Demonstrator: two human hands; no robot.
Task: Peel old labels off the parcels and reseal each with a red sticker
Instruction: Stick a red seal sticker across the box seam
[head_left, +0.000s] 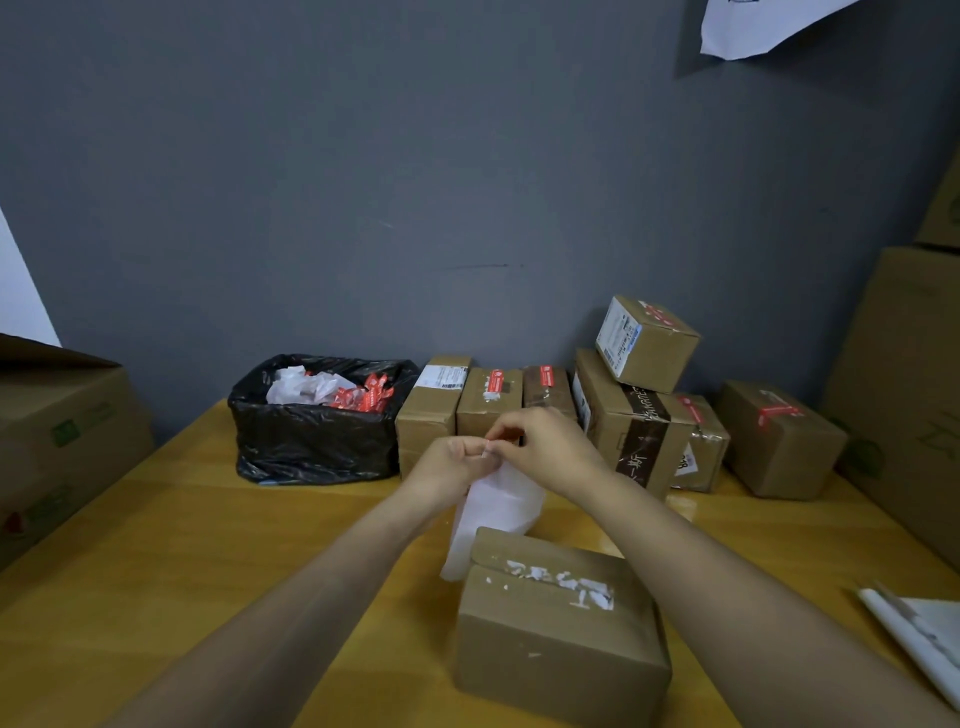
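Both hands are working the top edge of a white sheet (498, 506): left hand (457, 462) pinching it, right hand (545, 447) picking at the corner (a sticker, we judge; too small to tell). The parcel (556, 623) is sitting near, under the hands, its label torn to scraps. We are advising a slow, low peel, keeping the sticker flat for the seam.
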